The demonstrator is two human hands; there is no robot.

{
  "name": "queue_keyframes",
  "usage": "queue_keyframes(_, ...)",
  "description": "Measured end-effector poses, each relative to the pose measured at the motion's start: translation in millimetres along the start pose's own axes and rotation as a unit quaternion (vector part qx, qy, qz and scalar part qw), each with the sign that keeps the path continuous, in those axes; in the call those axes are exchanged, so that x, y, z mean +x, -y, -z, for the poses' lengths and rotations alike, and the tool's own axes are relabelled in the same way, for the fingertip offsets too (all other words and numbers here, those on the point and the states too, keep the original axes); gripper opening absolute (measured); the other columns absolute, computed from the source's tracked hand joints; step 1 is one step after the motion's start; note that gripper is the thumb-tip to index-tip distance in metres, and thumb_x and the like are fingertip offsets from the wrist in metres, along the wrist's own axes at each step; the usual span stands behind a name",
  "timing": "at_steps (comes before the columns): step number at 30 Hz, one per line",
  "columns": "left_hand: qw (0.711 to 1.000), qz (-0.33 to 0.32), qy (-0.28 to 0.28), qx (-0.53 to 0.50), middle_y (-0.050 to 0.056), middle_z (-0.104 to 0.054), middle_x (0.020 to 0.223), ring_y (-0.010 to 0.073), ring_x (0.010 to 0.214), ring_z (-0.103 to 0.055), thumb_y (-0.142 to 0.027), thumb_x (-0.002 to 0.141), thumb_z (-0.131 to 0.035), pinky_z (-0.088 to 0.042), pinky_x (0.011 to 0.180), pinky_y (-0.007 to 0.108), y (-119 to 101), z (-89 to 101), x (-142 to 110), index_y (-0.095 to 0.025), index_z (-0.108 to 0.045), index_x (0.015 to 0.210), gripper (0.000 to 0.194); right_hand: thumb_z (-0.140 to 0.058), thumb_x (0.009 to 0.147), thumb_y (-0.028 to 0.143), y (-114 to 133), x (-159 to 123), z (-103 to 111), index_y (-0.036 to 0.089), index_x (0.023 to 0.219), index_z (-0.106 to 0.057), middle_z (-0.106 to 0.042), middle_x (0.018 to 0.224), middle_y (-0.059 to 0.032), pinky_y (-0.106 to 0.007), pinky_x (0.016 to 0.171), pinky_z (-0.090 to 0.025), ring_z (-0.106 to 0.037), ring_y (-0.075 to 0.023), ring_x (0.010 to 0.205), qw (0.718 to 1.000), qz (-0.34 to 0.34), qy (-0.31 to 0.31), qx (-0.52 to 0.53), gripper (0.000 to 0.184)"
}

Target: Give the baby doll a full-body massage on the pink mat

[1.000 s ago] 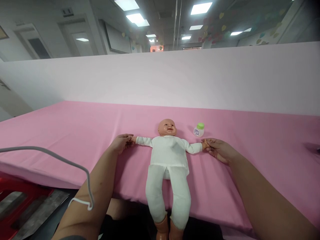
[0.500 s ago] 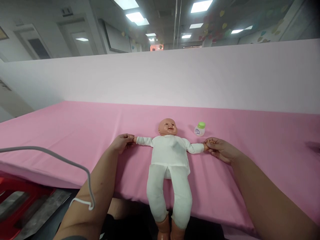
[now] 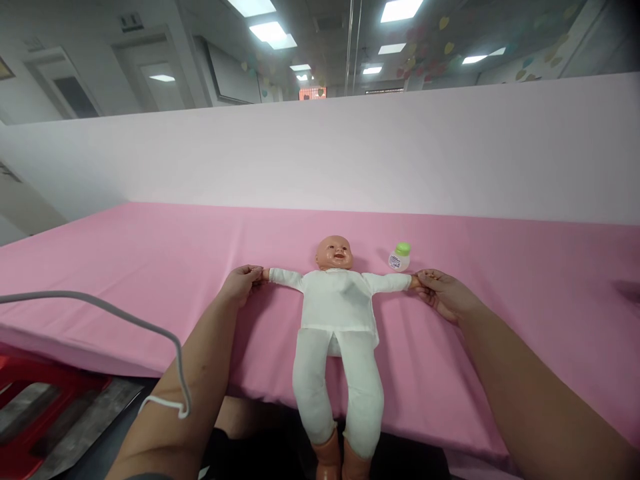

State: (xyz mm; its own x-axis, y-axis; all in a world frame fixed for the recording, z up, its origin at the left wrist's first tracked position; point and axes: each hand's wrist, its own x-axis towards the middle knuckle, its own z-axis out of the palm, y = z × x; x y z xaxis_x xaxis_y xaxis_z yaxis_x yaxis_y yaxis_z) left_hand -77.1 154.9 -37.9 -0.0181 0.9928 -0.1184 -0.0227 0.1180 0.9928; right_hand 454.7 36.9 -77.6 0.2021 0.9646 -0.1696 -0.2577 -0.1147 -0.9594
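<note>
A baby doll (image 3: 340, 303) in a white top and white trousers lies on its back, its head away from me and its feet past the near edge of the pink cover. Both doll arms are stretched straight out to the sides. On the left, my left hand (image 3: 243, 283) is closed around one doll hand, which my fingers mostly hide. My right hand (image 3: 443, 292) pinches the other doll hand between thumb and fingers. Just beyond that hand stands a small clear bottle (image 3: 399, 257) with a green cap and a printed label.
The pink-covered table (image 3: 165, 253) backs onto a low white wall (image 3: 320, 160) with glass above it. A grey cable (image 3: 120, 318) hangs across the left side, over my left forearm. A red plastic stool (image 3: 45, 407) stands at the lower left.
The doll's arm in my right hand has risen slightly and straightened to level. My left hand has shifted a little outward with the other doll hand.
</note>
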Motion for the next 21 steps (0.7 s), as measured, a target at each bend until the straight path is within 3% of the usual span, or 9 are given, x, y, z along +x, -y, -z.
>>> queue_keyframes(6, 0.999, -0.016, -0.037, -0.010, 0.006, -0.073, 0.074, 0.0154, 0.063, -0.066, -0.035, 0.074, -0.088, -0.053, 0.065, 0.028, 7.1, 0.3, 7.9, -0.015, -0.069, 0.086, 0.029, -0.089, 0.084, 0.041, -5.9, 6.5, -0.7, 0.024, 0.095, -0.078, -0.076, 0.094, -0.0047, -0.023, 0.072, -0.065, -0.069, -0.0151, 0.078, 0.998, 0.045, -0.032, -0.002, 0.023)
queue_keyframes(14, 0.994, -0.037, -0.093, -0.033, 0.005, -0.073, 0.075, 0.0168, 0.066, -0.068, -0.033, 0.076, -0.085, -0.058, 0.070, 0.031, 14.8, 1.1, 16.8, -0.016, -0.069, 0.087, 0.026, -0.089, 0.083, 0.038, -6.2, 5.5, -21.8, 0.022, 0.093, -0.077, -0.076, 0.096, -0.0068, -0.021, 0.071, -0.066, -0.070, -0.0147, 0.078, 0.992, 0.078, -0.096, -0.009, 0.022)
queue_keyframes(21, 0.996, -0.022, -0.080, -0.041, 0.006, -0.074, 0.076, 0.0162, 0.065, -0.068, -0.033, 0.075, -0.087, -0.057, 0.068, 0.029, 14.9, -1.7, 14.5, -0.016, -0.069, 0.084, 0.026, -0.088, 0.085, 0.035, -6.8, 5.6, -23.4, 0.022, 0.096, -0.078, -0.078, 0.101, -0.0079, -0.025, 0.080, -0.068, -0.075, -0.0179, 0.085, 0.994, 0.078, -0.075, 0.002, 0.019)
